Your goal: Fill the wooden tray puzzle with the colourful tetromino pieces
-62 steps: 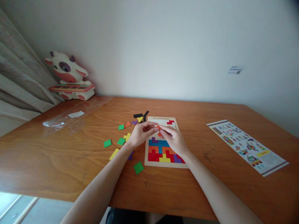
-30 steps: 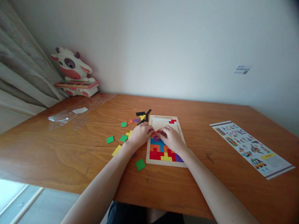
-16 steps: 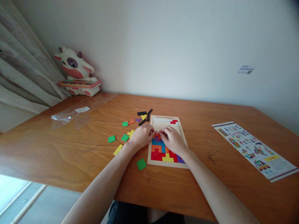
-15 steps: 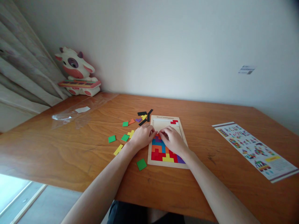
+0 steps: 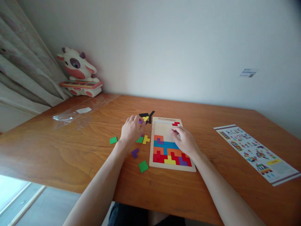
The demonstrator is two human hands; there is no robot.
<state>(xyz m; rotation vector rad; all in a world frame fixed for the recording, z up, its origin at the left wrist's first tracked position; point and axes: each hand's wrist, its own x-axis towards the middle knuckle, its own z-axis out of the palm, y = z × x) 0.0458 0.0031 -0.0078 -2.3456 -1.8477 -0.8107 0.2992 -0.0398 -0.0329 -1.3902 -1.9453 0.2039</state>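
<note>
Loose flat puzzle pieces lie left of a wooden puzzle board (image 5: 164, 129). Over the far loose pieces, my left hand (image 5: 132, 129) bends its fingers down beside a purple piece (image 5: 140, 121) and a yellow piece (image 5: 146, 118). The fingertips are close together; what they grip, if anything, is hidden. My right hand (image 5: 186, 140) rests over the board's right side with fingers curled in and nothing visible in them. Coloured pieces fill the board's near part, including a blue piece (image 5: 171, 145) and an orange piece (image 5: 158, 137). A red piece (image 5: 176, 124) sits at its far right corner.
Black strips (image 5: 150, 117) lie behind my left hand. Green squares (image 5: 143, 166), a yellow piece (image 5: 146, 139) and a purple piece (image 5: 135, 153) lie nearer. A printed sheet (image 5: 256, 153) is at right; clear plastic (image 5: 68, 117) and a cow toy keyboard (image 5: 80, 73) at left.
My left hand has moved left and away from the board to the loose pieces. My right hand has shifted slightly right, leaving the orange piece on the board in view.
</note>
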